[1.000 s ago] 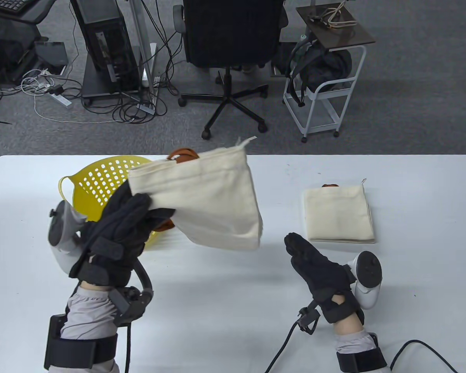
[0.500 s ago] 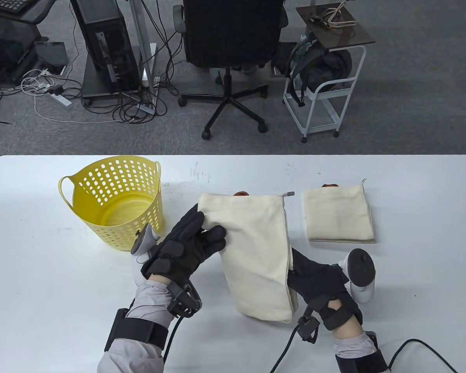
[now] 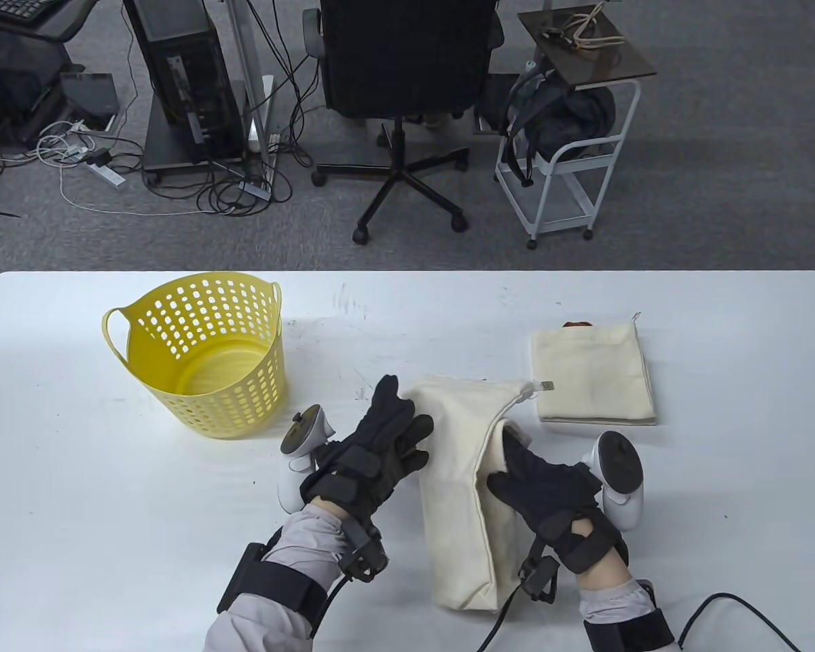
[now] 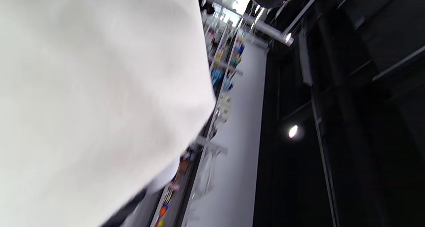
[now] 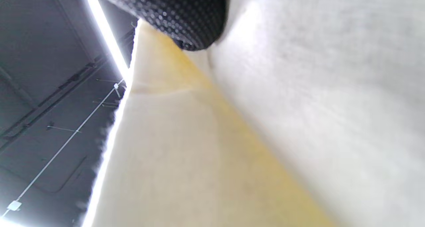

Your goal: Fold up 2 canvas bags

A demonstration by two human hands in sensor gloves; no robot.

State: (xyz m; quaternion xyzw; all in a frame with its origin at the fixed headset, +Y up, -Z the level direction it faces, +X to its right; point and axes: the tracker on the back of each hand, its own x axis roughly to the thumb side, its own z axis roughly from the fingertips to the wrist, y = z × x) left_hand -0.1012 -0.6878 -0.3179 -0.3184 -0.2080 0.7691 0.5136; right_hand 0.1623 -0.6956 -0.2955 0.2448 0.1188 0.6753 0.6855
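A cream canvas bag (image 3: 458,489) lies on the white table (image 3: 109,516) in front of me, long side running away from me. My left hand (image 3: 387,435) holds its upper left edge, fingers over the cloth. My right hand (image 3: 516,462) grips its right side, fingers tucked under a raised flap. A small tag (image 3: 543,386) sticks out at the bag's far right corner. A second canvas bag (image 3: 592,373) lies folded flat at the right, with a brown strap peeking out at its far edge. The right wrist view shows cream cloth (image 5: 186,160) under a gloved finger (image 5: 179,14).
A yellow perforated basket (image 3: 200,350) stands empty at the left of the table. Beyond the far table edge are an office chair (image 3: 404,81) and a white cart (image 3: 564,163) on the floor.
The left hand swung the bag from above the basket down onto the table and toward me. The right hand came in and took its right side, lifting a flap.
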